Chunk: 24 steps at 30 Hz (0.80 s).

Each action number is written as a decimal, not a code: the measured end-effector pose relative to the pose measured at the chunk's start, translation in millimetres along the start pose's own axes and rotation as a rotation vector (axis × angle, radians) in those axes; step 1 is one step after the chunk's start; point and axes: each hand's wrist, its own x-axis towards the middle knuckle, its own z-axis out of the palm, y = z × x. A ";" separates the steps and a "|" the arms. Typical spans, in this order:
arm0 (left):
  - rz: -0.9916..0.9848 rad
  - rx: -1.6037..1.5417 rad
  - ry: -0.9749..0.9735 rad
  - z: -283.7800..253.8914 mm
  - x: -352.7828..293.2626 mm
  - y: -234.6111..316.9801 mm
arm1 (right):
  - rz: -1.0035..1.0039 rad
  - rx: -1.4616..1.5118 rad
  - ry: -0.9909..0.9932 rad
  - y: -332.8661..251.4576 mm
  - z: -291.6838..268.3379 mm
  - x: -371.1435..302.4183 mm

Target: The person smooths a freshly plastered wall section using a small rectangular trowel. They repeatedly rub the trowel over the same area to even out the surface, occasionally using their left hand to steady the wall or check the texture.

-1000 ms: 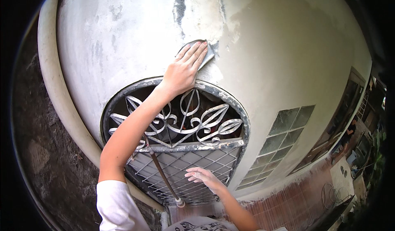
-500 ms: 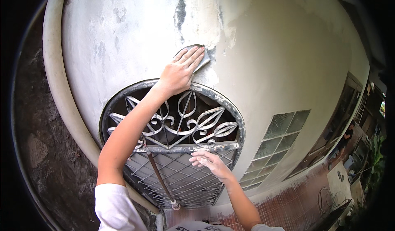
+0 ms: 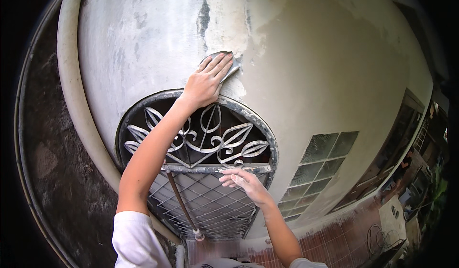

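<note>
My left hand (image 3: pixel 204 82) is raised above the arched door and presses a folded grey sheet of sandpaper (image 3: pixel 233 69) flat to the wall (image 3: pixel 158 43). Its fingers lie stretched over the sheet, whose edges stick out past them. The wall around it is pale and patchy, with dark grey streaks just above. Lower down, my right hand (image 3: pixel 245 186) hovers before the door's crossbar with its fingers half bent and nothing in them. White dust coats those fingers.
White scrolled ironwork (image 3: pixel 210 144) fills the arch, above a diamond lattice (image 3: pixel 210 206). A thick pale pipe (image 3: pixel 79 91) runs down the left. Glass blocks (image 3: pixel 320 160) sit right of the door. Red tiles (image 3: pixel 330 239), a coiled cable (image 3: pixel 377 239) and a distant person (image 3: pixel 405 163) are at right.
My view has shifted slightly, so the wall and door sit a little further left at the centre. Against the wall, my left hand and the sandpaper stay in nearly the same place.
</note>
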 end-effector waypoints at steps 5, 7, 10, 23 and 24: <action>-0.050 -0.007 0.028 3.6 39.3 15.3 | -0.002 0.015 -0.004 -11.4 -13.4 -11.5; -0.119 -0.082 0.014 -0.7 46.5 23.3 | -0.031 0.056 -0.026 -18.3 -20.0 -13.1; -0.362 -0.474 -0.004 -11.2 42.1 47.9 | -0.137 0.084 -0.067 -25.8 -28.6 -14.9; -0.935 -1.991 0.416 -63.9 7.4 154.5 | -0.527 0.025 0.215 -18.6 -41.0 36.2; -0.899 -2.123 0.452 -65.8 5.7 156.3 | -0.600 0.049 0.247 -20.4 -39.6 43.7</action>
